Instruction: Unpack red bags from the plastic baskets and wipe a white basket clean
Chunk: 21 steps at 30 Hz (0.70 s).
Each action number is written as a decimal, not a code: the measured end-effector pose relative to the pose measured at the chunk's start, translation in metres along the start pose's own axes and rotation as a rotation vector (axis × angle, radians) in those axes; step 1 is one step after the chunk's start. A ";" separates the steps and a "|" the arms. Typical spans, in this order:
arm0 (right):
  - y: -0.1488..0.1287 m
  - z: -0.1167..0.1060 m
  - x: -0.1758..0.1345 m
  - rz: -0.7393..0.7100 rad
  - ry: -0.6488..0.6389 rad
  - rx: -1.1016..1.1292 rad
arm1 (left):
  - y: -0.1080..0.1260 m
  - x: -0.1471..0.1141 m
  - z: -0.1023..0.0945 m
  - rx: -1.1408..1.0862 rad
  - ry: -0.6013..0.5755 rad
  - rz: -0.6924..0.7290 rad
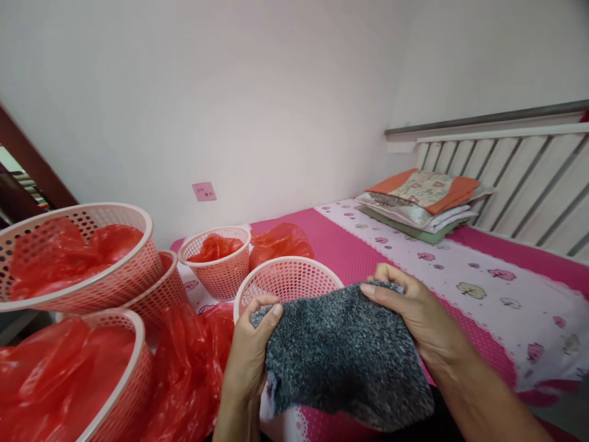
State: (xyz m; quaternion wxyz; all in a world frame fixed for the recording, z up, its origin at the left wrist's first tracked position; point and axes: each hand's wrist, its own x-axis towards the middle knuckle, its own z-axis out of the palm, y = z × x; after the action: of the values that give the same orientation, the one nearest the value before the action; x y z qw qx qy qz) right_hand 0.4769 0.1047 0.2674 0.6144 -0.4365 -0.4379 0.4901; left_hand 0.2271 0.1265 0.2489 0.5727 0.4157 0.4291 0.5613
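Note:
I hold a grey speckled knit cloth (340,356) spread between both hands, low in the middle of the view. My left hand (251,356) pinches its upper left corner between thumb and fingers. My right hand (414,313) grips its upper right edge. The cloth hangs just in front of an unlined pink plastic basket (288,279) that stands on the bed.
Several pink baskets lined with red plastic bags (73,252) (216,258) (69,374) crowd the left. A loose red bag (280,240) lies behind the unlined basket. The pink patterned bedsheet (460,270) stretches right, with folded linens (421,199) near a white slatted headboard (529,178).

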 end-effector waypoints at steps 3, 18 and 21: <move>-0.002 0.002 -0.001 -0.002 -0.002 0.016 | 0.003 -0.008 0.000 0.047 -0.075 0.037; 0.003 0.058 -0.035 -0.120 -0.491 -0.265 | -0.004 -0.019 0.032 0.276 -0.115 0.241; 0.004 0.051 -0.033 -0.036 -0.475 -0.181 | -0.005 -0.018 0.026 0.126 -0.091 0.184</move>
State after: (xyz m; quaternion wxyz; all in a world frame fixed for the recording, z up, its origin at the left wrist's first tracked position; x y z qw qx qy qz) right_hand 0.4225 0.0779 0.2715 0.4614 -0.3542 -0.6198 0.5267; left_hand 0.2530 0.1089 0.2523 0.5104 0.5135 0.3972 0.5639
